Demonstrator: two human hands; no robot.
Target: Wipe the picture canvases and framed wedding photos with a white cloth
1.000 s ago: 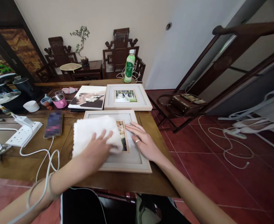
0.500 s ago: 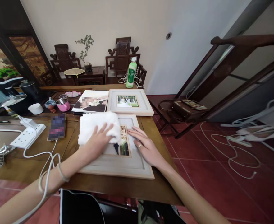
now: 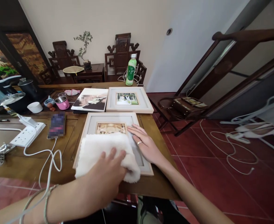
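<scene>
A fluffy white cloth (image 3: 104,152) lies over the lower part of a light wooden picture frame (image 3: 87,121) and hangs past its near edge. My left hand (image 3: 111,169) presses on the cloth with bent fingers and holds it. Above the cloth, the top of the framed photo (image 3: 111,127) shows; the rest is covered. My right hand (image 3: 146,144), with a ring on one finger, rests flat on the frame's right side, fingers stretched out and holding nothing.
Behind lie a second framed photo (image 3: 129,99) and a photo album (image 3: 90,99), with a green bottle (image 3: 130,70) beyond. To the left are a phone (image 3: 56,125), a power strip (image 3: 28,134), cables and a pink mug (image 3: 62,103). A wooden chair (image 3: 181,109) stands at the right.
My left hand has moved the cloth toward me, down the frame, uncovering the photo's top and covering its lower part. The right hand stays in about the same place.
</scene>
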